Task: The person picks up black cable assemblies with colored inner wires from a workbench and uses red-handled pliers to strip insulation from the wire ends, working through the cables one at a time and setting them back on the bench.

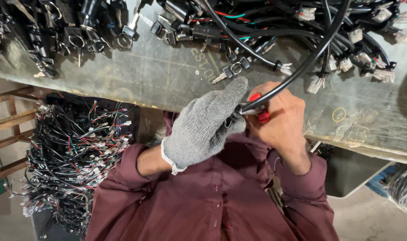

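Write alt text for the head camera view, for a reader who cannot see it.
A grey-gloved left hand and a bare right hand work red-handled pliers on a black cable at a workbench. Wire harnesses crowd the bench; more fill a bin below.

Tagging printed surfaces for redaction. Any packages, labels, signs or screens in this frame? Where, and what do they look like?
No packages, signs or screens.
Faded pale stencilled marking: on the grey-green table, just beyond the gloved left hand, partly hidden under cables; worn light characters.
Small white connectors on the black cable ends: upper right of the table; no label can be made out on them.
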The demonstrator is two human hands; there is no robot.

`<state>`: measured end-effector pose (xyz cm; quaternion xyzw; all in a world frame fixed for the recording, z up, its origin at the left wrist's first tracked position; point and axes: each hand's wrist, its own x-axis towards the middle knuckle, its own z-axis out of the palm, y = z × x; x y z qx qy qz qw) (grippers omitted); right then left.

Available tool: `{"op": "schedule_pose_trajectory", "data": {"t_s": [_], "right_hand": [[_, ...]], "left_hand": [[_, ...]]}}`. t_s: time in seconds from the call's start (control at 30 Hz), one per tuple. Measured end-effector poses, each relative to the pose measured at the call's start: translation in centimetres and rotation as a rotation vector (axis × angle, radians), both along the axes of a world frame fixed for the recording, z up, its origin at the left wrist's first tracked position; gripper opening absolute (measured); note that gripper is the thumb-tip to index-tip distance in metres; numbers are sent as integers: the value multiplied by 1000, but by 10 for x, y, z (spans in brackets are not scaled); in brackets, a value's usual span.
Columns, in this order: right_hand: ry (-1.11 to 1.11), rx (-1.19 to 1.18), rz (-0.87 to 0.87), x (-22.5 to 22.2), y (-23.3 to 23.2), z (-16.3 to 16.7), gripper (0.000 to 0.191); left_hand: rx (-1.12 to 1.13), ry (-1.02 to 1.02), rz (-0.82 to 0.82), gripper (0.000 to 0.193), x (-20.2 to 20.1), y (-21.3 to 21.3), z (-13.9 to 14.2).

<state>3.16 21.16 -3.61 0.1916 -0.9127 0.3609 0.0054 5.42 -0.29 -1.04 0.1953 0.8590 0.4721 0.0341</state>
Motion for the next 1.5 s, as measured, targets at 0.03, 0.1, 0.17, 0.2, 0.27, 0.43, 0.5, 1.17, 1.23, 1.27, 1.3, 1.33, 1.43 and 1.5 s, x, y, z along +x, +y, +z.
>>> {"op": "schedule_pose_trajectory", "data": {"t_s": [0.03,0.1,0.17,0.2,0.27,0.43,0.5,1.17,1.23,1.27,1.3,1.33,1.43,1.5], "right_hand": [[-4,39,-33,2,-2,0,28],[-4,116,-81,7,-6,2,29],[1,191,-117,10,-9,3,33],[-15,192,-130,12,-9,4,34],[-43,194,-150,17,-9,6,36],[-41,166,-202,29,-8,-1,32],[-74,107,-193,34,-9,-3,28],[-117,-400,76,-7,-10,-27,31],[-92,-375,101,-1,-10,-24,33],[-73,-361,111,2,-12,-24,37],[-76,-186,5,5,-13,-24,35],[-81,-9,-102,7,-15,-26,33],[76,210,-205,7,-19,-28,44],[186,265,-184,3,-17,-23,57]], "left_hand": [[-16,24,8,73,1,0,-2],[-52,72,21,74,4,0,-7],[-91,120,28,71,6,-2,-11],[-116,138,22,69,6,-2,-13],[-165,179,16,64,7,-4,-16],[-282,262,-31,68,5,-8,-20],[-312,317,-26,67,3,-8,-19],[448,-523,-394,69,-19,-27,18],[345,-338,-300,64,-18,-25,20],[291,-241,-258,62,-19,-24,20],[96,-148,-185,61,-21,-21,19],[-96,-60,-109,60,-24,-18,17],[-241,78,-6,55,-28,-20,17],[-226,155,80,51,-27,-38,19]]}}
